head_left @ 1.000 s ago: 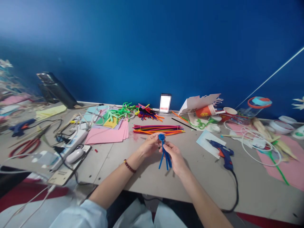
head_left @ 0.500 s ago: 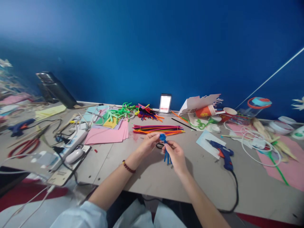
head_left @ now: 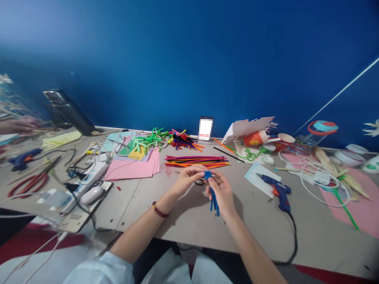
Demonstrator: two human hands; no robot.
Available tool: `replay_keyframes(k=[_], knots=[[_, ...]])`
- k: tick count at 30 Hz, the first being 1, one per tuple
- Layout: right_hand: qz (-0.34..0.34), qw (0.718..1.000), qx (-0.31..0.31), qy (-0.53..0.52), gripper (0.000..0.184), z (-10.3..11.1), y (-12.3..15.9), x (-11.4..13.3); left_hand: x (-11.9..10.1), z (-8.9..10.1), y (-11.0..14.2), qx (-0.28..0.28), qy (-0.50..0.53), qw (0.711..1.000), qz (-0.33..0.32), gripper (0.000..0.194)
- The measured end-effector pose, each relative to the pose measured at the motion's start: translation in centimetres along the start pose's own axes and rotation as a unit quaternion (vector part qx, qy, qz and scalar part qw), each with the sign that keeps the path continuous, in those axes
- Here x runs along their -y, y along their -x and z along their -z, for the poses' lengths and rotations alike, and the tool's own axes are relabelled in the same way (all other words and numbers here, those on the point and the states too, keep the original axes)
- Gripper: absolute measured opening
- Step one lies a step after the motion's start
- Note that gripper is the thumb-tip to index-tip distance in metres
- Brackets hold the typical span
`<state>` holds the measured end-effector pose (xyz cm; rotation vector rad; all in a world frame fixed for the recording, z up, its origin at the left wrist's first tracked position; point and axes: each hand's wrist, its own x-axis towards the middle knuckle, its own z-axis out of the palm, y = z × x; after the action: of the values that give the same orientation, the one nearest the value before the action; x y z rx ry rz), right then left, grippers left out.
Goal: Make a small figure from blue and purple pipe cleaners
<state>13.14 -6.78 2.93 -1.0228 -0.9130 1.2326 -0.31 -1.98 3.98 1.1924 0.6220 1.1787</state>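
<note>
Between my two hands, over the middle of the table (head_left: 183, 221), is a blue pipe-cleaner piece (head_left: 214, 203) with a curled head at the top and several loose stems hanging down. My left hand (head_left: 189, 179) pinches the curled head from the left. My right hand (head_left: 222, 191) is closed around it just below the head, with the stems hanging beside the palm. A dark ring-shaped thing, partly hidden by my fingers, shows behind my hands. Beyond them lies a banded bundle of pink, purple and orange pipe cleaners (head_left: 195, 160).
On the right a blue glue gun (head_left: 278, 189) rests on pale paper, its cord trailing forward. Pink paper sheets (head_left: 130, 169), a power strip (head_left: 85, 181), a phone (head_left: 74, 219) and red-handled scissors (head_left: 32, 183) lie left. A lit screen (head_left: 205, 129) stands against the blue wall.
The blue pipe-cleaner piece has shifted slightly right and down. Its stems now slant to the right, and my left fingers reach further over its head. At far left, a blurred hand has appeared.
</note>
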Motion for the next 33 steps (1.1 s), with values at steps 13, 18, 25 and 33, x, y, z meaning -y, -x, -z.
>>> replay_keyframes(k=[13, 18, 25, 33], knots=[[0.083, 0.982, -0.079, 0.149, 0.029, 0.9, 0.0, -0.8, 0.9, 0.7, -0.4, 0.016, -0.108, 0.989, -0.096, 0.01], [0.201, 0.951, -0.069, 0.225, 0.021, 1.1, 0.2, -0.4, 0.7, 0.4, -0.3, 0.014, -0.144, 0.981, -0.126, 0.009], [0.251, 0.93, -0.058, 0.264, 0.019, 1.0, 0.5, 0.2, 0.6, 0.4, -0.2, 0.003, -0.165, 0.976, -0.144, 0.009], [0.155, 0.97, -0.052, 0.182, 0.025, 1.1, 0.2, -0.8, -0.2, -0.1, 0.1, -0.003, -0.195, 0.971, -0.138, 0.017]])
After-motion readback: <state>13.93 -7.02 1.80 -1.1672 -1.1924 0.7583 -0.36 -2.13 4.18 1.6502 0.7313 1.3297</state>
